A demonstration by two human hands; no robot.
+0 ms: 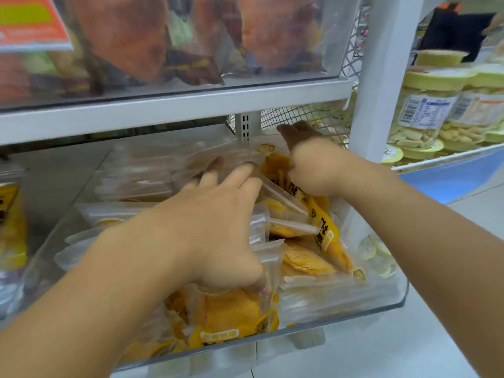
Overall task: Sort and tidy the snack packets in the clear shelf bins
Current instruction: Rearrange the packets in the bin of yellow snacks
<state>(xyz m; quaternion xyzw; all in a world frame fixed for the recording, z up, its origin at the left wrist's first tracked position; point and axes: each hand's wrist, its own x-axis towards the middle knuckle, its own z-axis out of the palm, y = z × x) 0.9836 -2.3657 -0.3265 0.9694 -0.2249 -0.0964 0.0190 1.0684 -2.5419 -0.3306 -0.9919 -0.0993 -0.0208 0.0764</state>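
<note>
Two hands reach into the clear bin (392,296) of yellow snack packets (305,257). The left hand (218,222) lies spread and flat on packets standing on edge, long sides running left to right. The right hand (308,162) grips a packet top farther back.

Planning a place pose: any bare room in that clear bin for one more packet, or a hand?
Little. The clear bin is packed with mango packets under the left hand and right hand. Barest patch: back-right corner by the mesh panel. Overhead, the shelf rail limits entry.
</note>
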